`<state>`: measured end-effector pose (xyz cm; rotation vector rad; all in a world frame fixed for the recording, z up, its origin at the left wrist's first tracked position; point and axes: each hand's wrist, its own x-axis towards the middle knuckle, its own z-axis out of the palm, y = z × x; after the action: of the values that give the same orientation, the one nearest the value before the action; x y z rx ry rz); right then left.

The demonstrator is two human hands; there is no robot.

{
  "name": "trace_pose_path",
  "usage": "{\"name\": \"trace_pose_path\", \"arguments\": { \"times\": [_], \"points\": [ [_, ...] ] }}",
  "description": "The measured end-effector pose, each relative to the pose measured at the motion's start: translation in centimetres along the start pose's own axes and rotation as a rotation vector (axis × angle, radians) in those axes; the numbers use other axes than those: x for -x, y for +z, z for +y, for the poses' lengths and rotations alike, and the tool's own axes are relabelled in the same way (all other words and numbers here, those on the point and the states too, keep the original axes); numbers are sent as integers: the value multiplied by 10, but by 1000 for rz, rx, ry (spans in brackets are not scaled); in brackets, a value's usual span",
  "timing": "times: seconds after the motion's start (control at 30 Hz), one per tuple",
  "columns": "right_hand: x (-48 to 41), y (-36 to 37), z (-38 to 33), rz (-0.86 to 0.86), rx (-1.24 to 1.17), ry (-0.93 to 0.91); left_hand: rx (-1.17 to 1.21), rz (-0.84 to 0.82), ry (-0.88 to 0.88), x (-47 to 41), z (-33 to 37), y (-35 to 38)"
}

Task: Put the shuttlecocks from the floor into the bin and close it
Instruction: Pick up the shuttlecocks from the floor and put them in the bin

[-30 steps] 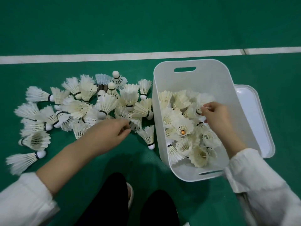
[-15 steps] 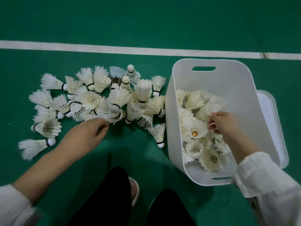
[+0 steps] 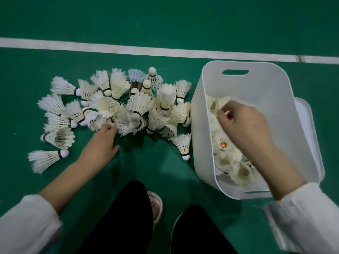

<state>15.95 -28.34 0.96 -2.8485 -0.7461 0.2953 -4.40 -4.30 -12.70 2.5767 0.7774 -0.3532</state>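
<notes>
1. Head view, the floor: a large heap of feather shuttlecocks [image 3: 128, 110] lies on the green court floor [image 3: 165, 19], just left of the white plastic bin [image 3: 201, 143]. The heap touches the bin's left wall, which probably keeps each carry short.
2. Head view, the left hand [image 3: 102, 142]: it reaches palm down to the near edge of the heap, and its fingertips [image 3: 110, 127] touch the feathers of one shuttlecock. The fingers are curled but I cannot tell if they already grip it.
3. Head view, the right hand [image 3: 242, 123]: it hangs over the open bin, above the shuttlecocks [image 3: 238, 173] that already lie inside. The thumb and fingers are pinched together; the hand is blurred, so I cannot tell whether something is between them.
4. Head view, the lid [image 3: 304, 116]: a flat white lid lies on the floor behind the bin's right side, touching it. I think it waits there for the closing.
5. Judgement: many shuttlecocks are left outside, so the task seems less than half done.
</notes>
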Motion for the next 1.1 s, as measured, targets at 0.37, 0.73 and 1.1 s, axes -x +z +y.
{"name": "trace_pose_path", "arguments": {
  "times": [0.37,0.73,1.1],
  "points": [
    [46,65,-109,-337,-23,-711,154,101,-153,5,-29,6],
    [38,104,-142,-492,37,-748,394,101,-37,33,-32,-1],
    [43,153,-156,-372,-188,-511,346,337,-150,69,-81,-7]
  ]
}}
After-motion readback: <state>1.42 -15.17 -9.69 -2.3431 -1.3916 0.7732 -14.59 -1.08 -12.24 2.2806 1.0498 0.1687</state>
